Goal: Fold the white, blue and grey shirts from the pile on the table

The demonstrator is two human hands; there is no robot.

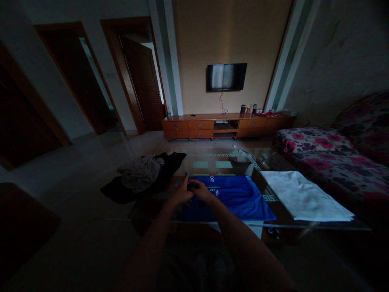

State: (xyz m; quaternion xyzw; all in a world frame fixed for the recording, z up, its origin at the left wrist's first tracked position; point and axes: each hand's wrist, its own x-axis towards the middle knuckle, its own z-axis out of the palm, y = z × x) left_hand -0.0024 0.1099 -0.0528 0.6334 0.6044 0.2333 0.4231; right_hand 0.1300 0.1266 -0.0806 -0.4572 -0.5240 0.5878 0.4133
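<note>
A blue shirt with white print lies spread on the glass coffee table. At its left edge my left hand is closed on the blue cloth, with a bit of blue showing above its fingers. Close against it, my right hand has its fingers curled over the same edge of the shirt. Dim light hides the exact grip. To the right rests a flat folded white cloth. Left of my hands, a crumpled grey garment sits on a black garment.
A clear plastic bag and a small glass dish stand on the table's far side. Beyond is a wooden TV cabinet under a wall television. A floral sofa borders the right.
</note>
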